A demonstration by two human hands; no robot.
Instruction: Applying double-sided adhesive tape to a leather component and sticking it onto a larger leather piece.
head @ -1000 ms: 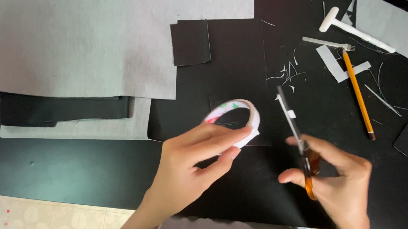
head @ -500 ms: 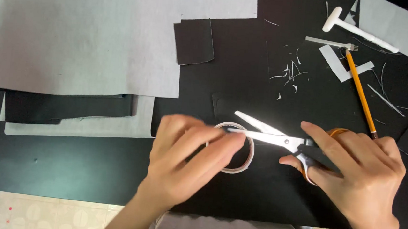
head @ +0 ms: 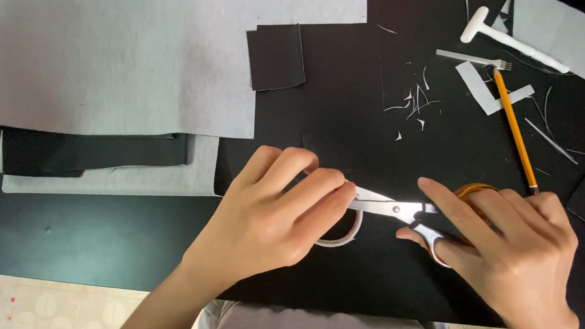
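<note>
A tape roll (head: 340,236) is pressed onto the black desk (head: 92,239) by the left hand (head: 271,211); scissors (head: 400,211) are held in the right hand (head: 508,248) grip, blades at the roll.

Black tabletop (head: 91,246) all across. Pale grey sheets (head: 121,46) lie stacked over black ones (head: 92,152). Silver blades on the scissors (head: 390,208), with handles that look orange and white. A white tape ring (head: 342,237), a yellow-orange pencil (head: 514,130), a white tool (head: 511,39), pale grey scraps (head: 416,101).

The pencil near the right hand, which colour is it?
The pencil is orange-yellow; the head view shows it.
</note>
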